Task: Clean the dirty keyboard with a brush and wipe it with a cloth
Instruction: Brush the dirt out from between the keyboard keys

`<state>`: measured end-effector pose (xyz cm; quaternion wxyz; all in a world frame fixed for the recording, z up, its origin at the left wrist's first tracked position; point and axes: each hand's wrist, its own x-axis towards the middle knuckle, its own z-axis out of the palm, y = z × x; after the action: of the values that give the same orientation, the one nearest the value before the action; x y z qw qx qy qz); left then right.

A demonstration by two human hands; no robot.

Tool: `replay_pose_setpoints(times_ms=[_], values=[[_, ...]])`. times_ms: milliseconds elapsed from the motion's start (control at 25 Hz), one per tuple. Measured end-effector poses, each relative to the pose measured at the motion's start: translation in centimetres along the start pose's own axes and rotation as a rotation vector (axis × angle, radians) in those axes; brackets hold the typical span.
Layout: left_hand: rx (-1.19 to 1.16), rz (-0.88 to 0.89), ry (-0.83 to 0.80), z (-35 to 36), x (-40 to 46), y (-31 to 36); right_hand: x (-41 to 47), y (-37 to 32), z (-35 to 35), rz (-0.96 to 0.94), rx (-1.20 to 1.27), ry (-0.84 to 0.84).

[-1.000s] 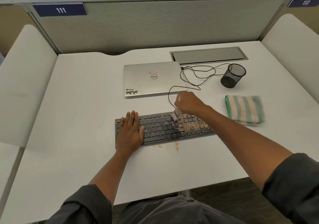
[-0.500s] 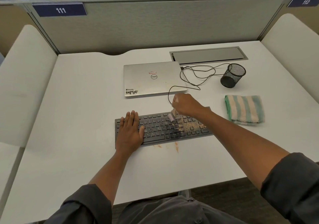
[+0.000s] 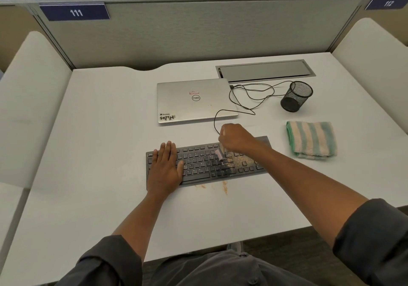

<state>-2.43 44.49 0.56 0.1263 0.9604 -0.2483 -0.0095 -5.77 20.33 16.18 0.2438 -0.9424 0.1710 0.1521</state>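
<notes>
On the white desk [image 3: 88, 131], the flat dark grey keyboard [image 3: 198, 166] is pinned at its left end by the left hand [image 3: 165, 168], laid flat with fingers straight, evidently so it cannot slide under the strokes. A small pale pink brush [image 3: 219, 155] is gripped in the curled right hand [image 3: 237, 138], bristles down beside the tan crumbs [image 3: 240, 161] to be swept. The folded green-and-cream striped cloth [image 3: 311, 140] lies apart at the right, unused. Compared with a second ago, the brush has been shifted only slightly leftward.
</notes>
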Motion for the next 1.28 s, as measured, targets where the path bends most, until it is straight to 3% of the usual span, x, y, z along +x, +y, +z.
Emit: replay_pose_setpoints(times_ms=[120,320,520,680,920,1280], values=[[-0.005,-0.007,0.0,0.0,0.0,0.0,0.0,-0.2,-0.1,0.002,-0.042,-0.057],[-0.007,-0.007,-0.002,0.0,0.0,0.0,-0.3,-0.8,0.2,-0.086,0.081,0.037],[-0.004,-0.01,-0.007,0.1,0.1,0.0,-0.1,-0.8,0.4,-0.061,-0.087,-0.061],[-0.006,-0.007,-0.006,0.0,0.1,0.0,-0.6,-1.0,0.1,-0.065,0.023,0.027],[-0.008,-0.006,0.002,0.0,-0.1,0.0,-0.7,-0.5,0.7,-0.024,-0.086,-0.129],[-0.015,-0.009,-0.005,0.1,0.0,-0.1,-1.6,0.8,-0.6,-0.176,-0.201,-0.171]])
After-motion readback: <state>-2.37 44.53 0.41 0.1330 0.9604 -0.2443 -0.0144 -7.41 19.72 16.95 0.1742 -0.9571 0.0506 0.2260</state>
